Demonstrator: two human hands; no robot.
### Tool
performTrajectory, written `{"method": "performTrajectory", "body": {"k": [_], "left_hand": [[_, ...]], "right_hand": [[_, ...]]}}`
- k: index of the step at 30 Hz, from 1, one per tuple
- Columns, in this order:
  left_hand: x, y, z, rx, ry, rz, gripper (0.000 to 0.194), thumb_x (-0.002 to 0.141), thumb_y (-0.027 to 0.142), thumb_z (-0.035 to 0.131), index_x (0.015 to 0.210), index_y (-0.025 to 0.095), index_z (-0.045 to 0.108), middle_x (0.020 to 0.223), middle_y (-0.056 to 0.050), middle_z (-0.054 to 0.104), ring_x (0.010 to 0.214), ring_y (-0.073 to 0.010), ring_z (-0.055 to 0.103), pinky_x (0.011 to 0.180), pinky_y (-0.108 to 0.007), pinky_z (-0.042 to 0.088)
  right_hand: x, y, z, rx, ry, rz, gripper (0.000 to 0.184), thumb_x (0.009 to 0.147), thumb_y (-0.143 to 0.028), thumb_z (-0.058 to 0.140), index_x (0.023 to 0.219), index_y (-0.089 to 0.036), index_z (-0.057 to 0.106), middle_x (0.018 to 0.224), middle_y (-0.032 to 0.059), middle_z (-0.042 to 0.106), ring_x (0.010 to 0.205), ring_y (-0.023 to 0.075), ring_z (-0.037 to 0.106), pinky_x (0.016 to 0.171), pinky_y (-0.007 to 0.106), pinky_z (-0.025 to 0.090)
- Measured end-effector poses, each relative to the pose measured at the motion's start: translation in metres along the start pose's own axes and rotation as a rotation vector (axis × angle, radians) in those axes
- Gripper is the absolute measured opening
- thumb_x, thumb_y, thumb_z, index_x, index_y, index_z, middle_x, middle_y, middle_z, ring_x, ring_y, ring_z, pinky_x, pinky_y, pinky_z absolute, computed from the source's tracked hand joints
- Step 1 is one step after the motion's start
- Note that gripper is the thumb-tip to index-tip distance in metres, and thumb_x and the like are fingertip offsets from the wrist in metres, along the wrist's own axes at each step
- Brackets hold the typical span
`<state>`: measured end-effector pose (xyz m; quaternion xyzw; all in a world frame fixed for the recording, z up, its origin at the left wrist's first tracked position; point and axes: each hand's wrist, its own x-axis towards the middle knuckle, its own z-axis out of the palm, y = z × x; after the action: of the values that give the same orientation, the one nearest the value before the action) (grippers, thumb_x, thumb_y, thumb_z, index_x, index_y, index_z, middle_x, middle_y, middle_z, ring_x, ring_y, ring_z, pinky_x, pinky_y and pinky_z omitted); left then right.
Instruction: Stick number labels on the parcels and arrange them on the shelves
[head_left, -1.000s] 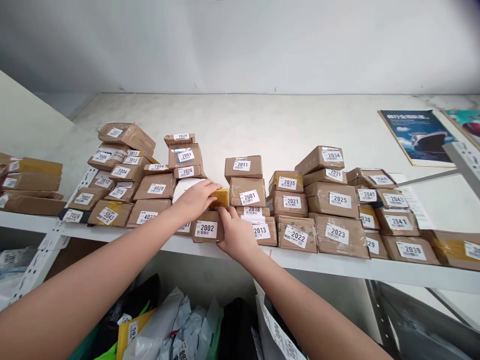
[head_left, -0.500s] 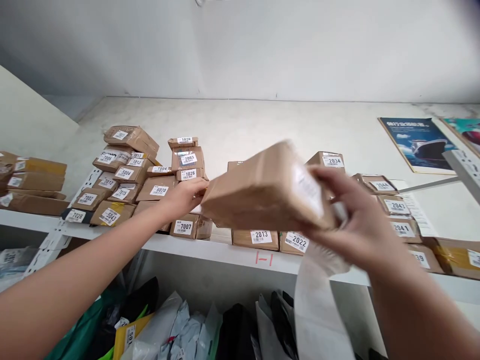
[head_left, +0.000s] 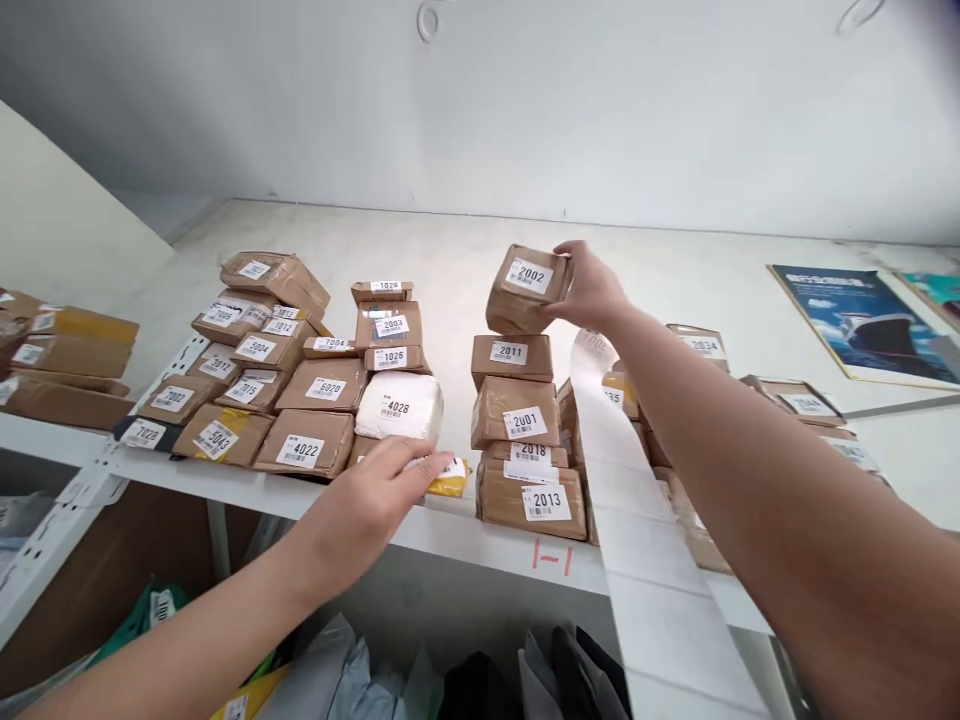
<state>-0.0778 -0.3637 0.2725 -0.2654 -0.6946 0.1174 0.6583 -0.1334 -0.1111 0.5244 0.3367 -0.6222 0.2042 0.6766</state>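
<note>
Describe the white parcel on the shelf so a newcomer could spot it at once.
On the white shelf, look left of the stack topped by parcel 2011. The white parcel sits just beyond the left hand, labelled 4028. It alone is wrapped in white; its neighbours are brown.

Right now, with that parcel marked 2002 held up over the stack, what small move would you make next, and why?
Probably lower it straight down. The right hand holds parcel 2002 tilted, right above parcel 2011, the top of that stack, so it likely only needs levelling and setting down. The left hand rests at the small yellow parcel.
</note>
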Motion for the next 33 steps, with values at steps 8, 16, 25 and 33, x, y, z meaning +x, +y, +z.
{"method": "performTrajectory", "body": {"k": [8, 16, 25, 33], "left_hand": [[-0.021, 0.014, -0.014, -0.003, 0.035, 0.030, 0.036, 0.091, 0.006, 0.037, 0.122, 0.018, 0.051, 0.113, -0.008, 0.057, 0.109, -0.0134, 0.052, 0.091, -0.021, 0.047], [-0.029, 0.015, -0.013, -0.024, 0.054, -0.051, 0.041, 0.091, 0.005, 0.033, 0.124, 0.022, 0.051, 0.114, -0.006, 0.058, 0.109, -0.0119, 0.053, 0.090, -0.019, 0.048], [-0.032, 0.012, -0.017, 0.034, 0.027, -0.051, 0.044, 0.090, 0.005, 0.034, 0.126, 0.023, 0.049, 0.118, -0.005, 0.057, 0.111, -0.0131, 0.053, 0.091, -0.020, 0.047], [-0.040, 0.011, -0.018, 0.043, -0.003, -0.074, 0.044, 0.090, 0.010, 0.038, 0.131, 0.026, 0.045, 0.124, -0.005, 0.051, 0.115, -0.0138, 0.048, 0.097, -0.021, 0.041]], "right_hand": [[0.024, 0.015, 0.045, -0.243, -0.309, -0.048, 0.087, 0.060, -0.026, 0.074, 0.138, -0.030, 0.035, 0.124, 0.0092, 0.052, 0.110, 0.0315, 0.054, 0.092, 0.044, 0.048], [0.029, 0.014, 0.044, -0.247, -0.430, -0.002, 0.093, 0.057, -0.058, 0.074, 0.138, -0.028, 0.039, 0.133, 0.0123, 0.047, 0.119, 0.0356, 0.048, 0.096, 0.048, 0.045], [0.020, 0.021, 0.045, -0.115, -0.386, 0.071, 0.087, 0.062, -0.048, 0.074, 0.138, -0.025, 0.040, 0.139, 0.0110, 0.046, 0.121, 0.0320, 0.049, 0.101, 0.044, 0.043], [0.008, 0.020, 0.044, -0.067, -0.342, 0.068, 0.090, 0.062, -0.047, 0.076, 0.140, -0.025, 0.036, 0.137, 0.0114, 0.050, 0.122, 0.0328, 0.048, 0.102, 0.046, 0.042]]}}
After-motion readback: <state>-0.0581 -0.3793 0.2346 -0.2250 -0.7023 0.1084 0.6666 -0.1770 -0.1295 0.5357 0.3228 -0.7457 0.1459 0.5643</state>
